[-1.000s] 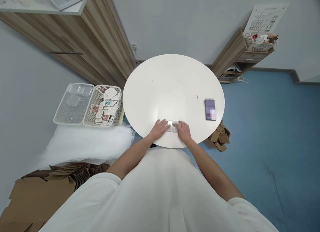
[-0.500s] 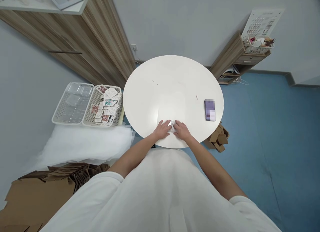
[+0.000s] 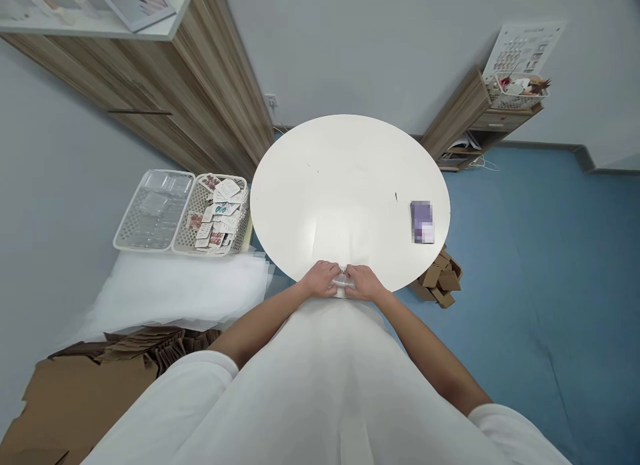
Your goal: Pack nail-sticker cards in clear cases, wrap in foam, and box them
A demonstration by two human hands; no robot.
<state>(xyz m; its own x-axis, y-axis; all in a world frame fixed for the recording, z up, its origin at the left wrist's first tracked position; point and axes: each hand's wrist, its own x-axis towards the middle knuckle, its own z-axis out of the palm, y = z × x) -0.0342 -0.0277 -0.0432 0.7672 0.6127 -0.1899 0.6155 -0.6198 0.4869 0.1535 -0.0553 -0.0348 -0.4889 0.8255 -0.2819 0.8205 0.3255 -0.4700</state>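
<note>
A small clear plastic box (image 3: 343, 280) is at the near edge of the round white table (image 3: 355, 165). My left hand (image 3: 321, 279) is closed on its left side, and my right hand (image 3: 365, 282) grips its right side. The fingers of both hands are bent around the box and hide its ends. Something small and pale shows through the plastic, but I cannot make out what it is.
A purple, blurred-out item (image 3: 423, 221) lies at the table's right. To the left stand a basket of clear boxes (image 3: 155, 210) and a basket of printed cards (image 3: 215, 215). White sheets (image 3: 185, 285), flat cardboard (image 3: 85, 398) and folded cartons (image 3: 440, 278) are lower down.
Both hands have drawn the clear box toward my body, to the table's near edge. Their fingers have curled from lying over it to gripping its sides. The view has shifted slightly.
</note>
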